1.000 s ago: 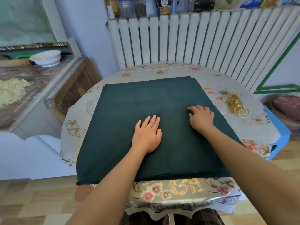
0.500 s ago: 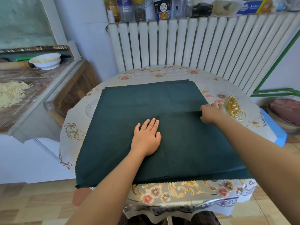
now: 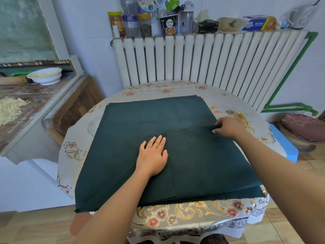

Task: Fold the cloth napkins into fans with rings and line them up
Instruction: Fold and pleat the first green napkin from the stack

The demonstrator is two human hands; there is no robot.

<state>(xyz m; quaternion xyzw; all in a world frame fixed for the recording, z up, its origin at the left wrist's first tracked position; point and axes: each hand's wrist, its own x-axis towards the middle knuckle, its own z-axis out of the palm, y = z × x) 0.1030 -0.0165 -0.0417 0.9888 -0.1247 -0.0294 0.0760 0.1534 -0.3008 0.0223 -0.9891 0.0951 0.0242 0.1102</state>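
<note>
Near edge of the table (image 3: 198,215): stack of dark green napkins (image 3: 144,120) lies flat on the flowered cover, scalloped near hems just overhanging the table edge. Top napkin appears folded over toward the person, its crease running left to right across the middle. Left hand (image 3: 152,155) lies flat on the cloth near centre, fingers straight, pressing, gripping nothing. Right hand (image 3: 228,127) is at the right end of the crease, fingers curled and pinching the fold. Judgement: the first fold is being set; it would go best with the left palm kept as an anchor while the right draws the crease taut and level, side edges matched, before any pleating. The folded napkin's long axis runs left to right, parallel to the near table edge; its folded edge faces away, toward the radiator (image 3: 211,59). Just beyond the right hand, gold rings (image 3: 246,123) lie in a loose heap on the table, untouched. Jars and boxes crowd the radiator top.
</note>
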